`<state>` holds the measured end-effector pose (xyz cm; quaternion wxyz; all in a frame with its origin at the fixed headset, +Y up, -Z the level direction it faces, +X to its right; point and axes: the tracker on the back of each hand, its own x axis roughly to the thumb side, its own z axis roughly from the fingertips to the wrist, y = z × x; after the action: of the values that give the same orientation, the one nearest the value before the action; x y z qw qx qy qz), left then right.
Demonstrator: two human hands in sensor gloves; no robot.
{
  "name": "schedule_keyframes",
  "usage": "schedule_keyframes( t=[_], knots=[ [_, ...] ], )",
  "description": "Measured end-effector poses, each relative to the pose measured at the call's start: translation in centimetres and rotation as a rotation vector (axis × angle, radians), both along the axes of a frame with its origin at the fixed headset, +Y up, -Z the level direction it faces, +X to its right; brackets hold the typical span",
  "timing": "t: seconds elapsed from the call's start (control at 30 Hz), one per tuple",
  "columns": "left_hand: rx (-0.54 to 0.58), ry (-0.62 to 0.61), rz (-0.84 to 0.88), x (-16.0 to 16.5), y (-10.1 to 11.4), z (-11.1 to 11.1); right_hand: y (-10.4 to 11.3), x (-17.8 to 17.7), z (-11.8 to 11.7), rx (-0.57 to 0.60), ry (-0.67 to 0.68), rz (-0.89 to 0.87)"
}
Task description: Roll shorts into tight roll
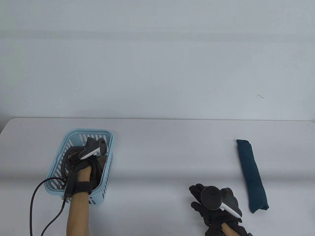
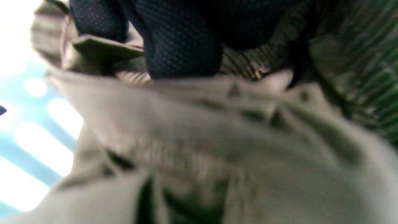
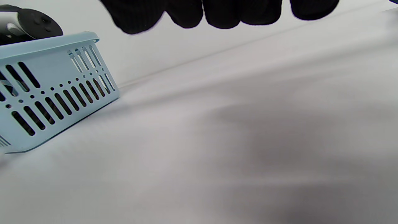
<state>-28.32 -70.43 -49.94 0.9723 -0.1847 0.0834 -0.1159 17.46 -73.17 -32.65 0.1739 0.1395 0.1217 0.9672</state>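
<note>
My left hand [image 1: 85, 163] reaches down into a light blue basket [image 1: 112, 145] at the front left of the table. In the left wrist view its gloved fingers [image 2: 180, 40] dig into crumpled grey-beige shorts [image 2: 217, 149] and seem to pinch a fold. A finished roll of dark teal shorts [image 1: 252, 174] lies at the right of the table. My right hand [image 1: 199, 194] hovers low over the table just left of that roll. Its fingers [image 3: 224, 12] are relaxed and hold nothing.
The slotted basket wall [image 3: 53, 77] stands left of my right hand, with bare white table [image 3: 248, 140] between them. A black cable [image 1: 34, 196] loops from my left wrist off the front edge. Dark cloth also lies in the basket.
</note>
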Motion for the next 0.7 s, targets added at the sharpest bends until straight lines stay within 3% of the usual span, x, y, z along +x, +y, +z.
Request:
schedule_keyframes(
  t=[0.13, 0.33, 0.5, 0.7],
  knots=[
    [0.152, 0.018, 0.150, -0.4, 3.5, 0.6, 0.0, 0.0, 0.0, -0.005, 0.003, -0.003],
    [0.368, 0.069, 0.311, -1.9, 10.4, 2.7, 0.1, 0.2, -0.1, -0.005, -0.008, -0.021],
    [0.593, 0.105, 0.739, -2.7, 16.5, 6.2, 0.2, 0.3, -0.1, -0.007, -0.014, -0.031],
    [0.791, 0.061, 1.062, -1.0, 21.7, 9.8, 0.3, 0.4, -0.1, -0.008, -0.013, -0.041]
  ],
)
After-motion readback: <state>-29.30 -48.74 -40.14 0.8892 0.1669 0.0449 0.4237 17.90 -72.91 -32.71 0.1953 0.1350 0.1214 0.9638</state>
